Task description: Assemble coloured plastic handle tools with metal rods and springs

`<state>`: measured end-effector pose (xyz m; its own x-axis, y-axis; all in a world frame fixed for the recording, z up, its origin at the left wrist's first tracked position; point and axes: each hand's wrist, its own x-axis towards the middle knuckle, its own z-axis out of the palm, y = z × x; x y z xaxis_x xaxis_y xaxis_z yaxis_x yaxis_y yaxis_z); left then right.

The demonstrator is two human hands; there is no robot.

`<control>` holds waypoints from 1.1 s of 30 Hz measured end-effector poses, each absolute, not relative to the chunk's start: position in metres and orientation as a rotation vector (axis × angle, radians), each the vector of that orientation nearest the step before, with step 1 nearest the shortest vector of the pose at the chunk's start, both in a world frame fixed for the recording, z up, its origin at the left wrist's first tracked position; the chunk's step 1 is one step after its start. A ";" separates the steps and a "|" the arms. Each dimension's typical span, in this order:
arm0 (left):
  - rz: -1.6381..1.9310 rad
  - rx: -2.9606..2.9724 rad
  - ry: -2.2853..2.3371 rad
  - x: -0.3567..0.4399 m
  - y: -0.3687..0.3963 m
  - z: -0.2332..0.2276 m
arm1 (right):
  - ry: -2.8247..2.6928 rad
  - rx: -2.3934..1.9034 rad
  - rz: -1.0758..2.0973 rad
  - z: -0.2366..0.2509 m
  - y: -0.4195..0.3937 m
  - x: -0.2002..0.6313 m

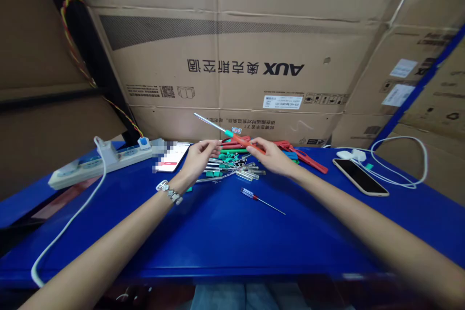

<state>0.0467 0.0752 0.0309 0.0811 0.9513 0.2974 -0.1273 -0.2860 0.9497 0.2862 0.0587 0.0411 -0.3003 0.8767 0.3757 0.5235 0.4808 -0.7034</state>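
Observation:
An orange-handled tool (255, 150) with a green collar and a long metal shaft is gripped in my right hand (271, 156). Its shaft slants up and to the left, above my left fingertips. My left hand (199, 157) is pinched closed at the left side of a pile; what it holds, if anything, is hidden. Under and between both hands lies the pile of clear-handled tools (248, 172), with green pieces, metal shafts and thin pale cords. A small screwdriver (250, 193) with a clear handle and red collar lies nearer on the blue table (218, 237).
Behind my right hand are red-handled items (310, 161). A phone (361, 177) lies at right beside a looped white cable (423, 155). To the left are a lit screen (172, 157) and a power strip (123, 157). Cardboard (236, 34) walls the back.

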 end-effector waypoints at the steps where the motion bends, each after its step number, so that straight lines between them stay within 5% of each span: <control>1: 1.429 1.441 0.936 0.041 0.080 0.033 | -2.024 -1.213 0.436 0.045 0.071 0.291; 6: 1.412 1.945 1.104 0.018 0.106 0.037 | -2.298 -1.381 0.071 0.061 0.123 0.304; 12: 0.947 2.652 1.261 0.015 0.136 0.026 | -2.520 -1.234 -0.078 0.059 0.166 0.299; 25: 0.658 2.809 1.354 0.030 0.156 0.012 | -2.413 -1.021 -0.349 0.030 0.143 0.295; 33: 0.699 2.849 1.253 0.033 0.158 0.006 | -2.694 -1.390 0.112 0.035 0.136 0.275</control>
